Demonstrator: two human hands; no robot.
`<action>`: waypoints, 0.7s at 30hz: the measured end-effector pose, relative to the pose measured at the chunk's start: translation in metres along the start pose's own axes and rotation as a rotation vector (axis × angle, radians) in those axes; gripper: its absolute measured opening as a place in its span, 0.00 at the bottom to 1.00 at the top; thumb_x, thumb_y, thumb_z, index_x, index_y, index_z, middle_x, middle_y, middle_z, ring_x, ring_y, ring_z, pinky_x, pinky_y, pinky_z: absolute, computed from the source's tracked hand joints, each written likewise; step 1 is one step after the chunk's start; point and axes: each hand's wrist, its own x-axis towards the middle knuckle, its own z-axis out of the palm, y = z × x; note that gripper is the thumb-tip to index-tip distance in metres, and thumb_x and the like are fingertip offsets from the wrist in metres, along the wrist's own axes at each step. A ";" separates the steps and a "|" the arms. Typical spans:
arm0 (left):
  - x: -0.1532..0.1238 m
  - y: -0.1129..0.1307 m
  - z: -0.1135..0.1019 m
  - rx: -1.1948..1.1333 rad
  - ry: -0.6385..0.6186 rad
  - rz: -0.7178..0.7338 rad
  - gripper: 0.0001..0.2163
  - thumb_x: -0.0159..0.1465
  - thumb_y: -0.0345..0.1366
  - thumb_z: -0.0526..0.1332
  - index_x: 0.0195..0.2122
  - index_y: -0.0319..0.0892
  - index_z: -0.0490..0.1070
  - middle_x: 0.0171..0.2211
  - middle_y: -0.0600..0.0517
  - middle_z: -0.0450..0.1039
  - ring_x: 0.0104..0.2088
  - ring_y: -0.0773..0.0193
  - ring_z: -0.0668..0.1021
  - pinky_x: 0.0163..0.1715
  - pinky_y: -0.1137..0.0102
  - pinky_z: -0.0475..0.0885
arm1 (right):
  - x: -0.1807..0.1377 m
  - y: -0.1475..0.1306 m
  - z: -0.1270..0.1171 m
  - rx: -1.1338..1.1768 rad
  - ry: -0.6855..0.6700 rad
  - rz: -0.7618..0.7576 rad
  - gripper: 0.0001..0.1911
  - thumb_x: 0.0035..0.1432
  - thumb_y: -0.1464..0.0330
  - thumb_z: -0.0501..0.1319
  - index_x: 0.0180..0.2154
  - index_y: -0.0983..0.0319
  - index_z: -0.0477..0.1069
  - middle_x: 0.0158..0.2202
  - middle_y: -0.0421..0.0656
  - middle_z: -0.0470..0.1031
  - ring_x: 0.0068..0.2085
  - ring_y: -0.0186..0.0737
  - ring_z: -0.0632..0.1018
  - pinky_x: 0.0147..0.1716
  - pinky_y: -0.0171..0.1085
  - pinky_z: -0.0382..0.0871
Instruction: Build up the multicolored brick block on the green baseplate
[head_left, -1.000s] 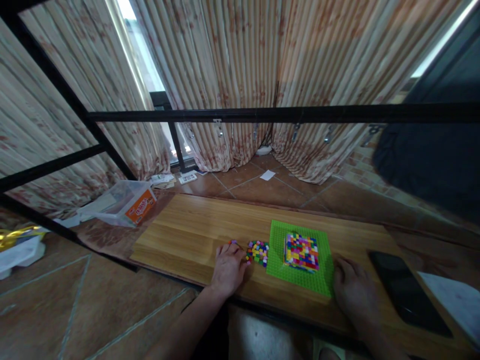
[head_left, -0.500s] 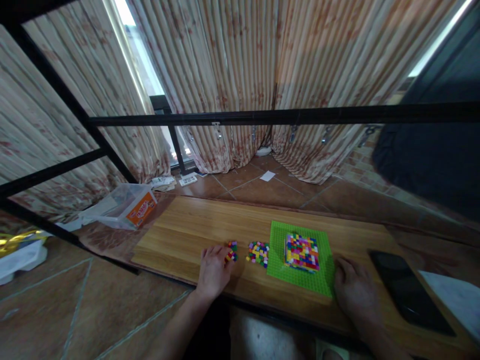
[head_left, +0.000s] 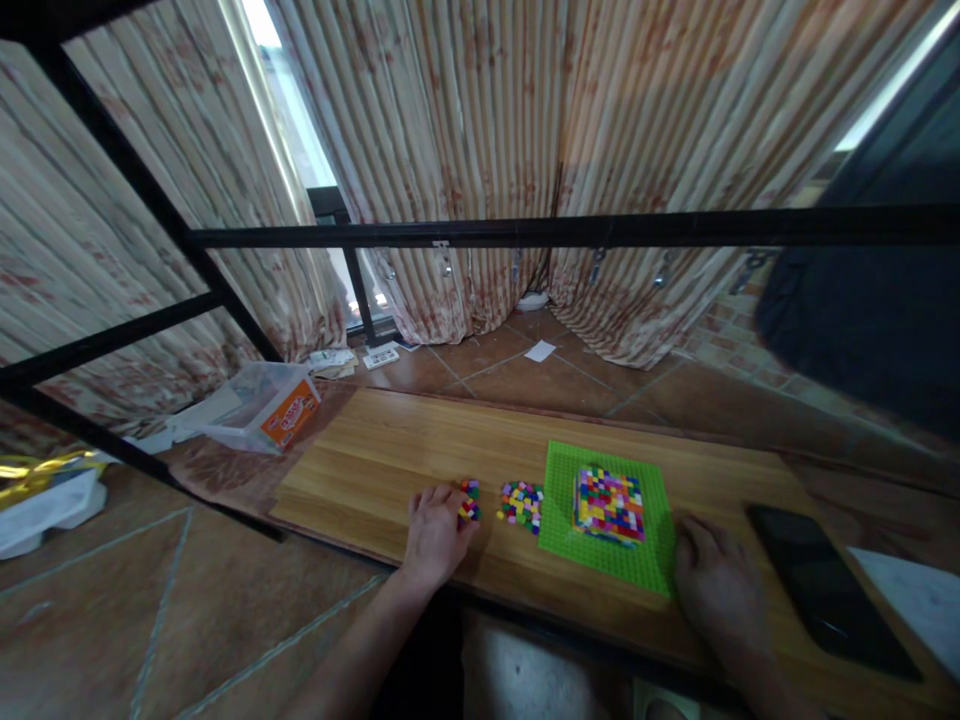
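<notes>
My left hand [head_left: 436,535] rests on the wooden table with its fingers bent over the near side of a small group of colourful toy bricks [head_left: 470,499]. Its fingertips partly cover these bricks, and whatever they pinch is hidden. Right of it lies a looser pile of mixed toy bricks [head_left: 521,505], beside a green baseplate [head_left: 564,542]. A multicoloured block of stacked bricks [head_left: 609,503] stands on the baseplate. At the baseplate's right edge, my right hand [head_left: 716,580] lies with curled fingers; their tips and anything under them are out of sight.
A dark phone or tablet [head_left: 829,590] lies right of my right hand, with a white sheet [head_left: 911,600] beyond it. A clear plastic box [head_left: 259,405] stands on the floor at the left. A black metal bar [head_left: 480,233] crosses above the table [head_left: 405,430].
The whole view has shifted slightly, moving things a little to the right in the picture. Both hands stay at about the same places on the table.
</notes>
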 end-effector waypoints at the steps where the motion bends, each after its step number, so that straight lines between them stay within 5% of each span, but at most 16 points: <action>1: 0.000 0.000 0.000 -0.008 -0.004 0.003 0.10 0.56 0.37 0.65 0.40 0.47 0.72 0.43 0.50 0.72 0.45 0.55 0.70 0.47 0.59 0.60 | 0.000 0.000 0.000 0.002 -0.004 0.000 0.17 0.59 0.68 0.47 0.43 0.66 0.70 0.43 0.53 0.73 0.46 0.50 0.72 0.47 0.45 0.65; 21: 0.013 0.004 0.004 0.119 -0.034 0.213 0.12 0.65 0.29 0.50 0.43 0.43 0.71 0.41 0.46 0.74 0.42 0.56 0.72 0.45 0.61 0.64 | 0.000 -0.002 0.000 0.017 0.001 0.026 0.17 0.60 0.68 0.48 0.44 0.66 0.70 0.45 0.52 0.72 0.46 0.48 0.72 0.46 0.44 0.66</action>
